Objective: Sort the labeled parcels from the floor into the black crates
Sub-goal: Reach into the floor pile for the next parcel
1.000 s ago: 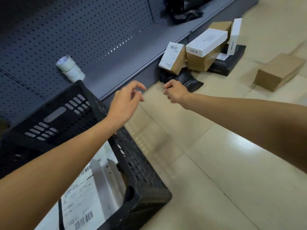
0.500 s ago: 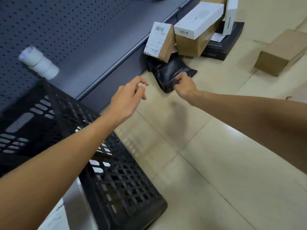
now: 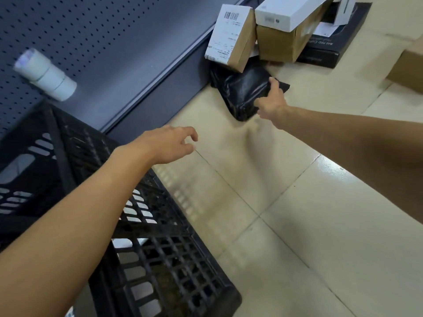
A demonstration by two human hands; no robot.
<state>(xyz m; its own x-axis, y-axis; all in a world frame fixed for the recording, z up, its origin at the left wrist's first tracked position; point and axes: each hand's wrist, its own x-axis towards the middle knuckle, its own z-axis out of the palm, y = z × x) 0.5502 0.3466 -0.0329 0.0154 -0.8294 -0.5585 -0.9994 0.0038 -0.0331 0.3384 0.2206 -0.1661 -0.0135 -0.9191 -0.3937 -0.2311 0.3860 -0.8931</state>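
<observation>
Right hand [image 3: 271, 104] is gripping the black poly mailer [image 3: 240, 92] by its near edge, on the floor against the shelf base, half pinned under a labeled cardboard box [image 3: 231, 35]. Left hand [image 3: 169, 145] is hovering relaxed, holding nothing, beside the black crate [image 3: 160, 259], likely ready to assist.

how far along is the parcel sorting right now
Done: the black crate already shows white parcels through its mesh. In hand: the right hand has its grip on the black poly bag lying on the floor; the left hand hovers open, empty. Left: the labeled brown box, the white box on a brown carton, a flat black box, another carton.
</observation>
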